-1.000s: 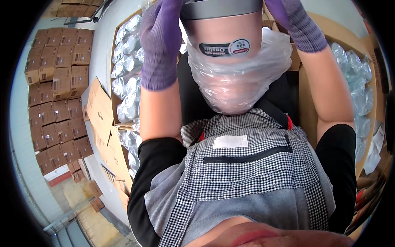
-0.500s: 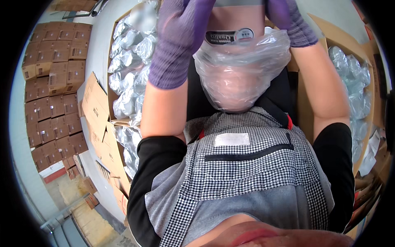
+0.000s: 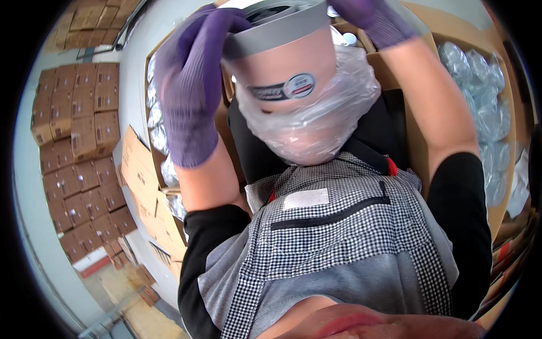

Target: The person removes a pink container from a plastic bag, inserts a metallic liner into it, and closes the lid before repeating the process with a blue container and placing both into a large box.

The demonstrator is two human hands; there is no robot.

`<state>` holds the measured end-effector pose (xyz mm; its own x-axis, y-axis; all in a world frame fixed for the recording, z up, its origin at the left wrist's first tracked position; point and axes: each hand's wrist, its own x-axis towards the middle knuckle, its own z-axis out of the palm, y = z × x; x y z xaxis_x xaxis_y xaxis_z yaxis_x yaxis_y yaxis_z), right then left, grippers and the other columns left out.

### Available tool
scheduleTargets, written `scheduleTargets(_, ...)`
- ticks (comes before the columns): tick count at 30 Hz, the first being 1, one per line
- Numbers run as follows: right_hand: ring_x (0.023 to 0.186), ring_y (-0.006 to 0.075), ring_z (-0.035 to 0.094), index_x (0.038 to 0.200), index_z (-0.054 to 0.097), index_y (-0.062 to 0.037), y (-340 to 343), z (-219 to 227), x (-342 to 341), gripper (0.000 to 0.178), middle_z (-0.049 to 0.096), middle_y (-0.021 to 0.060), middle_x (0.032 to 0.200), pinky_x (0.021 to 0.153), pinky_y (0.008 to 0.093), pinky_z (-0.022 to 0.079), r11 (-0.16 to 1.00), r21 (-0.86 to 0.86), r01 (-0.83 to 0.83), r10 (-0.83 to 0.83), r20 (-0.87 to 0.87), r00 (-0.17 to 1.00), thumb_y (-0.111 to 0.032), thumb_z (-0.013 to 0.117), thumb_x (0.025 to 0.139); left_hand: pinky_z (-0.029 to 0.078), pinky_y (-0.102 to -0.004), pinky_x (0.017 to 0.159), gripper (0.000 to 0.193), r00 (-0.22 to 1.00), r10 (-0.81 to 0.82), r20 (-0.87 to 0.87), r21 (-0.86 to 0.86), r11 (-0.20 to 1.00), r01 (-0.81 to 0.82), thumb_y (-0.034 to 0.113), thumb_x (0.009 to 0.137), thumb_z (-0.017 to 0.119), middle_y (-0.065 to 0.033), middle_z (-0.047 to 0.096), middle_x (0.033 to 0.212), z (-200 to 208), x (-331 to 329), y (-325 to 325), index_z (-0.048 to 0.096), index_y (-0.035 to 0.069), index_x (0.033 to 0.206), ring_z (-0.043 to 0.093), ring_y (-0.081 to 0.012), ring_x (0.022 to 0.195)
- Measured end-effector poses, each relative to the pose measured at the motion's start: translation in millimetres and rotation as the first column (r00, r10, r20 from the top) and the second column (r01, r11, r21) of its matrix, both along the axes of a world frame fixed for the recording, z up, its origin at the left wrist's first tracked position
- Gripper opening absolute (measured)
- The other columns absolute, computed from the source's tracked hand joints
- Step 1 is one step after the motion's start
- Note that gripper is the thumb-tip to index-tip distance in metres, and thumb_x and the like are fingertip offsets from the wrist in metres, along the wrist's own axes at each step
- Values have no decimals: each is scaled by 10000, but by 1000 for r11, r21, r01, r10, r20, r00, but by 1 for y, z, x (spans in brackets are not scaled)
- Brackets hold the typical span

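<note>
A pink canister with a grey top stands tilted at my lap, dark parts showing inside its upper ring. Around its lower body a clear plastic bag is bunched, leaving the upper part and an oval label bare. My left hand, in a purple knit glove, is closed on the canister's left rim with fingers hooked over the top. My right hand, in a matching glove, is at the right side of the rim, its fingers curled there and partly cut off by the picture's upper edge.
An open carton of clear-bagged items stands at my left, another carton at my right. Flattened cardboard leans beside the left carton. Stacked brown boxes line the far left. A box with small white items lies beyond the canister.
The canister has shifted left and toward me, and its top has come into view. My left hand has moved left and down; its fingers now show over the rim.
</note>
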<state>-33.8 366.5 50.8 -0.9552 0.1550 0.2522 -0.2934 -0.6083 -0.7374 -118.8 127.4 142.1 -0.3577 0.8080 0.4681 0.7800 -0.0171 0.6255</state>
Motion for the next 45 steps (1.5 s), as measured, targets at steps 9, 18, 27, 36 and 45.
scheduleTargets(9, 956, 249, 677, 937, 669, 42, -45, -35, 3, 297, 687, 156, 954, 1088, 454, 491, 573, 434, 696, -371, -620, 692, -169, 471, 1004, 249, -552, 1210, 417, 951, -304, -48, 258, 916, 306, 362, 873, 601, -176, 760, 882, -46, -29, 5, 778, -10, 804, 694, -319, 914)
scheduleTargets(18, 1320, 339, 532, 1047, 723, 31, -30, 56, 95, 299, 656, 191, 1255, 1103, 442, 429, 442, 844, 305, -172, -254, 952, -185, 527, 985, 471, -345, 1091, 431, 299, -466, 833, 433, 885, 171, 316, 1077, 464, -139, 631, 1321, -117, -19, 33, 621, -17, 1302, 635, -247, 1167)
scheduleTargets(27, 842, 309, 656, 1078, 714, -35, -120, 190, 87, 424, 699, 112, 1060, 727, 416, 515, -643, 754, 137, 258, 45, 965, -206, 788, 697, 467, -347, 1094, 409, -183, -361, 915, 403, 855, 326, 293, 1069, 475, -132, 631, 1321, -135, 41, 36, 622, -8, 1304, 627, -243, 1180)
scheduleTargets(36, 654, 282, 622, 1012, 669, 37, -132, 181, 56, 375, 631, 126, 863, 574, 409, 466, -688, 711, 149, 409, 209, 888, -216, 746, 745, 462, -348, 1098, 389, -202, -441, 875, 484, 779, 398, 270, 1061, 486, -126, 630, 1322, -125, 49, 33, 624, 1, 1306, 618, -239, 1192)
scheduleTargets(45, 622, 257, 588, 948, 663, 29, -128, 176, 31, 244, 612, 138, 752, 581, 360, 457, -377, 845, -379, -107, 367, 924, -176, 686, 819, 457, -349, 1101, 371, -189, -425, 885, 466, 814, 347, 247, 1054, 497, -119, 630, 1322, -137, -1, 17, 626, 10, 1308, 609, -236, 1205)
